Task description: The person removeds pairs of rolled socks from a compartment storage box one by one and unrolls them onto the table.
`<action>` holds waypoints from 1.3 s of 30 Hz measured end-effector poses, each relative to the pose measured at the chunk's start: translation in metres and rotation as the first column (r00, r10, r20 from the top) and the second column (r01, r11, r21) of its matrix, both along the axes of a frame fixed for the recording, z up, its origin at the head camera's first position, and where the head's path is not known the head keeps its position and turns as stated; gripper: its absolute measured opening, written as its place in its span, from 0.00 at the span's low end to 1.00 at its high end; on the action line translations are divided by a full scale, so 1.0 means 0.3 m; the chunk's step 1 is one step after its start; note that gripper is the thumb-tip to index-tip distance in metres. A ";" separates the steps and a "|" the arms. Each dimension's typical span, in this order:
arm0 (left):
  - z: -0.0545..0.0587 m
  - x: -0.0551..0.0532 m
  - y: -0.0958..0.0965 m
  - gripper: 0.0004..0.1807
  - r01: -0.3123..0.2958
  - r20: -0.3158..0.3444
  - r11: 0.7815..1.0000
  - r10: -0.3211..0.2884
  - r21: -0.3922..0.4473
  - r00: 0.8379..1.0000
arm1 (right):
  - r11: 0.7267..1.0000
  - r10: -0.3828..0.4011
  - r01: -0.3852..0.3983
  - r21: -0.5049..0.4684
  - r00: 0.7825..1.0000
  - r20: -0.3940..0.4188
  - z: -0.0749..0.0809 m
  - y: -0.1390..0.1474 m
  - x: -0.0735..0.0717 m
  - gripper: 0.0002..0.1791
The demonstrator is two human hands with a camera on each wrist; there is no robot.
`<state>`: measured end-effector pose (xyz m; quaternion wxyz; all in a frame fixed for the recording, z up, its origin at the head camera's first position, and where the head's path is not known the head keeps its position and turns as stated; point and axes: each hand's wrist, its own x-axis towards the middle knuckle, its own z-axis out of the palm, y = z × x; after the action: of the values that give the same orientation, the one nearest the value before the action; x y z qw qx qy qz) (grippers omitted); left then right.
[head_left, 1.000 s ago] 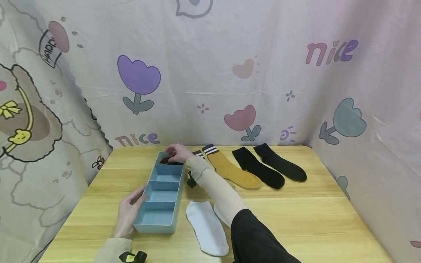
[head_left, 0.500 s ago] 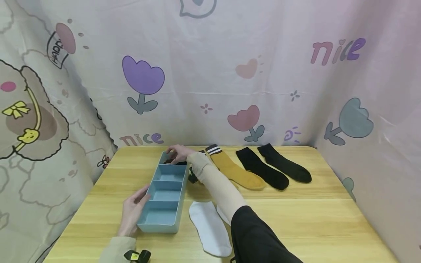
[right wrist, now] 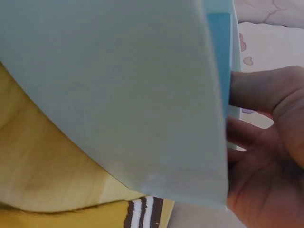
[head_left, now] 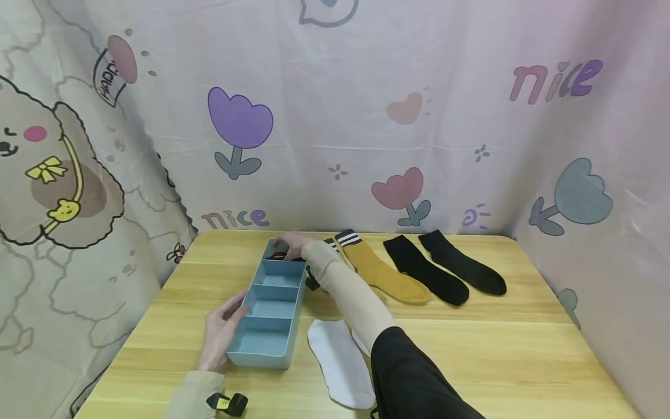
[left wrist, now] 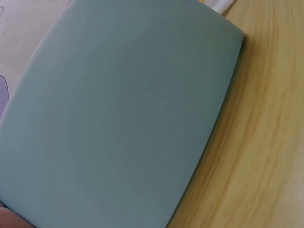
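My left hand (head_left: 221,334) holds the left side of a blue-grey divided storage box (head_left: 262,361), thumb at the rim. Its outer wall (left wrist: 118,109) fills most of the left wrist view. At the box's far end my right hand (head_left: 293,244) reaches into the last compartment, over a dark sock (head_left: 276,256) lying there. In the right wrist view the right hand (right wrist: 270,185) has its fingertips hidden behind the box wall (right wrist: 118,95), so their hold on the sock cannot be seen. The three nearer compartments hold nothing.
A mustard sock (head_left: 389,273) with a striped cuff lies right of the box; another is partly under the right arm. Two black socks (head_left: 426,270) lie farther right. A white sock (head_left: 342,364) is nearer me, its mate mostly hidden by the sleeve. A curtain (head_left: 335,116) hangs behind.
The head view has shifted, moving the whole scene slightly right in the frame. My right hand has sunk a little lower into the far compartment. The left hand keeps its place on the box.
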<state>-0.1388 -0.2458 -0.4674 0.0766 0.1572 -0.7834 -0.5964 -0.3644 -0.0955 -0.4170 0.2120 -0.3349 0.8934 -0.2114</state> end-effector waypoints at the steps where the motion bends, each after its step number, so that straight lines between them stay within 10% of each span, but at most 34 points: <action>1: -0.001 -0.001 0.001 0.24 -0.001 -0.002 1.000 0.001 0.000 1.000 | 1.000 0.007 -0.007 -0.007 1.000 -0.002 0.001 0.004 0.005 0.29; 14: 0.000 0.002 0.002 0.24 0.008 -0.006 1.000 -0.008 -0.014 1.000 | 0.984 0.103 -0.104 -0.147 0.995 -0.012 -0.014 0.039 -0.016 0.20; 28: 0.000 -0.002 0.002 0.23 0.002 0.006 0.999 -0.002 -0.035 1.000 | 0.953 -0.038 0.014 -0.301 0.996 -0.074 -0.030 0.069 0.006 0.17; 39: 0.000 -0.003 -0.012 0.23 0.004 0.006 0.999 -0.003 -0.051 1.000 | 0.830 -0.041 -0.011 -0.558 0.996 -0.079 0.040 0.223 0.094 0.17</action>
<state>-0.1398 -0.2494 -0.4672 0.0774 0.1554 -0.7988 -0.5760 -0.3364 -0.0286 -0.4050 0.0641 -0.3841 0.8039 -0.4495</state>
